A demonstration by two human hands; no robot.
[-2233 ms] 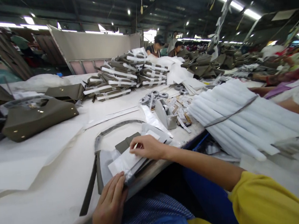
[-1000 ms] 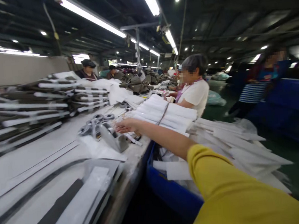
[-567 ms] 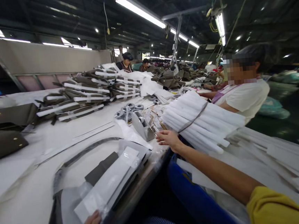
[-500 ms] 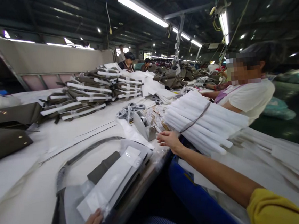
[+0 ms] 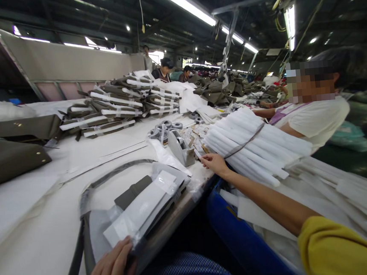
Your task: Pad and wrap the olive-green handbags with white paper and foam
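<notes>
A grey bag (image 5: 97,235) with a long dark strap (image 5: 109,174) lies at the table's near edge. On top of it are a white flat packet (image 5: 144,207) in clear plastic and a dark grey-brown piece (image 5: 133,192). My left hand (image 5: 110,270) is closed over the bag's near corner, fingertips at the packet's lower end; its thumb is hidden. Farther right, my right hand (image 5: 216,164) reaches out over the table edge, fingers pinched on a small white strip (image 5: 198,153). It is close to a light grey open box (image 5: 181,148) and a heap of small paper pieces (image 5: 198,136).
A tied bundle of white foam tubes (image 5: 257,141) lies beside my right forearm. Rolls of grey tape (image 5: 166,128) sit behind the box. Stacked dark pieces with white tubes (image 5: 113,103) stand farther back. A co-worker (image 5: 316,113) is at the right; a blue container (image 5: 236,231) is below my arm.
The view has shifted slightly left, so things appear farther right. A small white strip now shows at my right fingertips. My left hand has come further into view, still at the bag's corner.
</notes>
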